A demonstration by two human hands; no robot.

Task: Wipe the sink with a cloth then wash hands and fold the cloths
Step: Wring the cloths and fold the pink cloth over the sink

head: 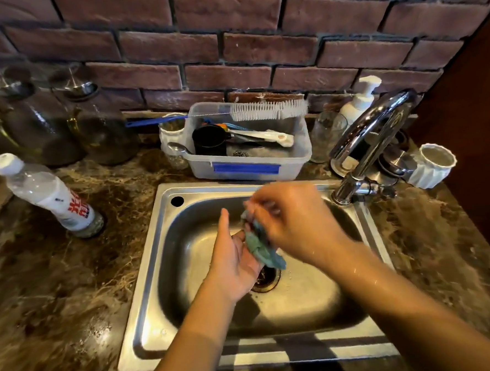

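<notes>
Over the steel sink (308, 302) I hold a small teal cloth (259, 246), bunched and wet. My right hand (294, 219) grips its upper part from above, fingers closed and blurred by motion. My left hand (235, 260) is under the cloth, palm up with the fingers stretched out, and the lower end of the cloth lies against that palm. The drain (268, 278) shows just below the cloth. Both forearms look wet.
A chrome tap (370, 146) stands at the sink's right back corner. Behind the sink are a plastic tub (248, 168) with brushes and utensils, a glass (325, 136) and a soap pump (359, 99). A white bottle (49, 197) and glass jars (51, 125) stand left; a white cup (432, 168) right.
</notes>
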